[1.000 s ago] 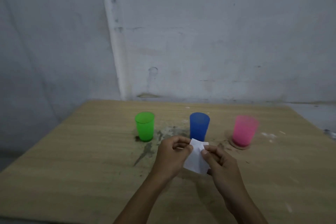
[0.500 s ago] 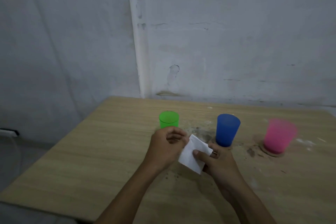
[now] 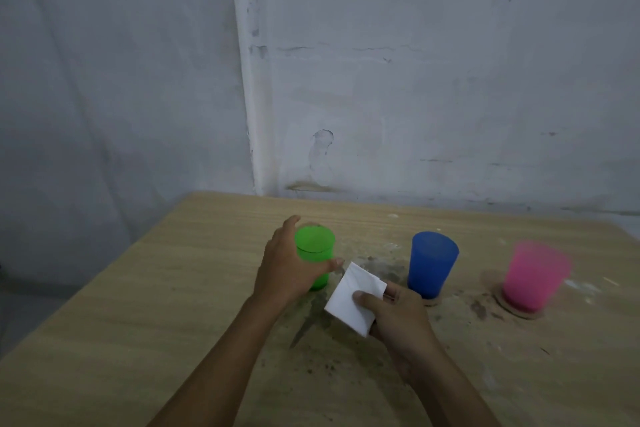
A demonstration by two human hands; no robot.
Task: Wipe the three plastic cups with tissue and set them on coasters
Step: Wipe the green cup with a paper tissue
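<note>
Three plastic cups stand upright in a row on the wooden table [image 3: 145, 322]. My left hand [image 3: 284, 274] is wrapped around the green cup [image 3: 313, 244], thumb across its front and fingers behind it; the cup's base rests on the table. My right hand [image 3: 398, 319] pinches a folded white tissue [image 3: 346, 298], held just right of the green cup. The blue cup [image 3: 433, 263] stands on a round coaster [image 3: 431, 302]. The pink cup [image 3: 533, 274], blurred, stands on another coaster [image 3: 516, 314]. Whether a coaster lies under the green cup is hidden.
Dark stains and grit [image 3: 384, 269] mark the table between the green and blue cups, with more crumbs near the pink one. A grey-white wall [image 3: 415, 97] rises right behind the table. The table's left edge [image 3: 104, 270] drops off to the floor.
My left hand let go of the tissue and moved forward onto the green cup. The tissue stays in my right hand alone. The view has shifted left.
</note>
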